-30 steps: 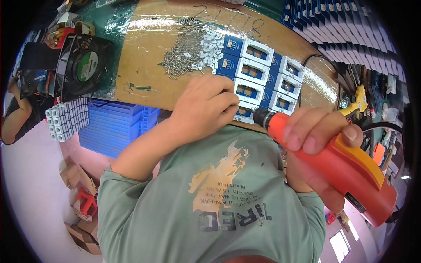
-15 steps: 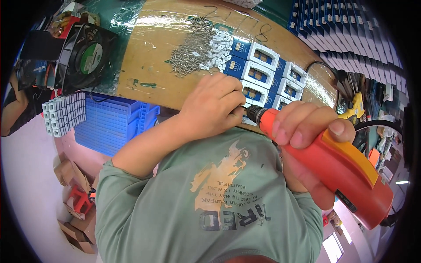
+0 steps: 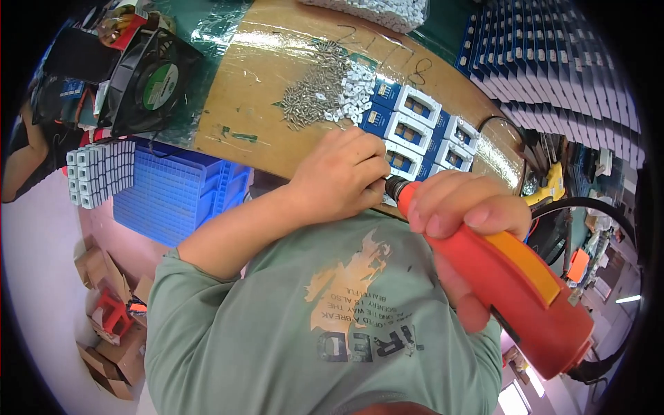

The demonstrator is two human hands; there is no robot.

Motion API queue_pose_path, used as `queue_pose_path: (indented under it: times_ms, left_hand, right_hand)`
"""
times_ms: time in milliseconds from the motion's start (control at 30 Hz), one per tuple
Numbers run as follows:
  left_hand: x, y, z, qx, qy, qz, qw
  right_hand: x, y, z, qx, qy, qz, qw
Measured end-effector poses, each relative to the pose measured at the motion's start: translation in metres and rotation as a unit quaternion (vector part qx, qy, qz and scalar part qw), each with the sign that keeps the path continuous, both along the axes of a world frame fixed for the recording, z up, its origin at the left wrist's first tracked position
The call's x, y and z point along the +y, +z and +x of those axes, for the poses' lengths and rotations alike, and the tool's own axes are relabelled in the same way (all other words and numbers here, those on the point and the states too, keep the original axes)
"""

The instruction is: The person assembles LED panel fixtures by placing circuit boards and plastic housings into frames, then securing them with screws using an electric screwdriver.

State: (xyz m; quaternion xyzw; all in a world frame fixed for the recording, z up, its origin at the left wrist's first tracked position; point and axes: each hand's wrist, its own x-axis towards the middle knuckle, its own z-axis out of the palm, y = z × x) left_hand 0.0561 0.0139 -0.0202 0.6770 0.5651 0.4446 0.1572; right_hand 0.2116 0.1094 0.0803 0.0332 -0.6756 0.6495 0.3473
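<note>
My right hand [image 3: 470, 207] is wrapped around a red electric screwdriver [image 3: 543, 328] with an orange strip along its body. The tool slants, its black chuck meeting the fingertips of my left hand [image 3: 342, 169]. That hand's fingers are curled in by the board edge; whatever they pinch is hidden. Just beyond lie blue circuit boards [image 3: 375, 119] carrying white rectangular frames [image 3: 427, 138], laid out in rows. Beside them, small white plastic pieces [image 3: 357, 90] form a heap, and a spread of metal screws [image 3: 304, 100] adjoins it on the left.
A wooden board [image 3: 228, 90] lies under the parts. To the left are a black fan [image 3: 155, 86], a blue crate [image 3: 166, 197], stacked white modules [image 3: 104, 169] and another person's arm [image 3: 28, 155]. Stacked blue-and-white panels [image 3: 546, 83] stand far right, near a yellow tool [image 3: 550, 183].
The view has shifted slightly, so the tabletop sits lower and further right. My right hand and the screwdriver have moved a little left, its tip still at my left fingers.
</note>
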Motion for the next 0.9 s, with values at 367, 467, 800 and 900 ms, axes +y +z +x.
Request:
queue_pose_path:
  times_ms: [367,467,800,900]
  left_hand:
    - [0.0,0.005,0.0,-0.01,0.002,0.001,1.0]
    - [0.0,0.007,-0.001,-0.006,0.005,0.0,1.0]
    - [-0.004,0.007,-0.031,0.023,0.082,0.049,0.995]
    - [-0.005,0.012,-0.057,0.125,0.154,0.029,0.98]
  right_hand:
    - [0.0,-0.009,-0.005,-0.004,-0.003,0.053,0.999]
    - [-0.008,-0.003,-0.002,-0.039,-0.04,0.058,0.997]
    - [0.013,-0.008,0.034,0.076,-0.074,0.001,0.994]
    - [0.016,-0.013,0.052,0.046,-0.147,-0.028,0.988]
